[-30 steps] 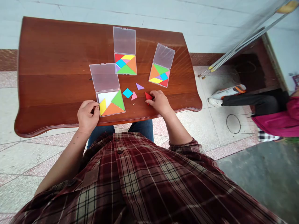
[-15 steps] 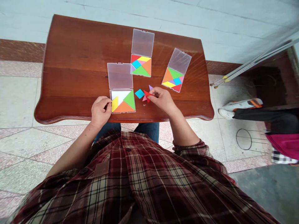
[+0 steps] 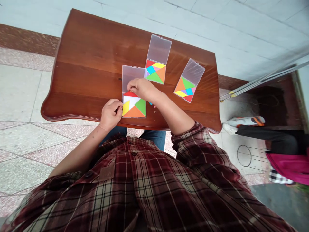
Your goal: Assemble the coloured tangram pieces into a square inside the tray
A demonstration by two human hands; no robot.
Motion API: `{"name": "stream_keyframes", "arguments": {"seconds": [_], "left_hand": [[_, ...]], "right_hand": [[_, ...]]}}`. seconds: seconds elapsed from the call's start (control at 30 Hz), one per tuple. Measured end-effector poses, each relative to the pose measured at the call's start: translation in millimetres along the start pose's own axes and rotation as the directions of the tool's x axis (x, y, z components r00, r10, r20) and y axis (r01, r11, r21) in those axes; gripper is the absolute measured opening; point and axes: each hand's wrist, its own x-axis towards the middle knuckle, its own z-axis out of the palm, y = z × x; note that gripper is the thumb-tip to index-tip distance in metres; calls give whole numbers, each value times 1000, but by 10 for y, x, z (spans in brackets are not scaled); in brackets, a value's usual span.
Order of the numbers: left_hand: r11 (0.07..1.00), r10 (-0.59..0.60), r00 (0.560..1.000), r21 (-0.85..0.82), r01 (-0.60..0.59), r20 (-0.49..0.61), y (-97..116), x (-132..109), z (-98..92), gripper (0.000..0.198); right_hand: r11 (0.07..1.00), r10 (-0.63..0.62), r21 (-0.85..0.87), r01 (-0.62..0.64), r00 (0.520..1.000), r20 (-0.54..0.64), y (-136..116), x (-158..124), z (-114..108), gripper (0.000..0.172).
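A small open plastic tangram case (image 3: 130, 102) lies near the front edge of the brown wooden table (image 3: 91, 64). It holds a yellow piece, an orange triangle, a green triangle (image 3: 142, 106) and a red triangle (image 3: 129, 94) at its top edge. My right hand (image 3: 140, 88) reaches across and rests curled on the red triangle, fingers pinched on it. My left hand (image 3: 110, 113) is curled at the case's left edge, fingertips on the yellow piece (image 3: 126, 108). A blue piece is mostly hidden under my right forearm.
Two more open cases with full tangram sets lie further back, one in the middle (image 3: 155, 72) and one to the right (image 3: 185, 88). Another person's legs and shoes (image 3: 243, 121) are on the floor at right, beside a wire ring stand (image 3: 244, 155).
My right hand has carried the red triangle leftward from the loose pieces to the top of the near case. My left hand stays at the case's left edge. The camera has shifted.
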Motion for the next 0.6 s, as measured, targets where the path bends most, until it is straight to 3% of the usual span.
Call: {"name": "stream_keyframes", "arguments": {"seconds": [0.23,0.6], "left_hand": [[1000,-24,1000,-11,25,18,22,-8,1,16],[1000,-25,1000,6,25,17,17,-13,-1,19]], "right_hand": [[993,30,-117,-18,994,103,20,92,57,27],[977,-93,-173,128,976,198,27,239,116,31]]}}
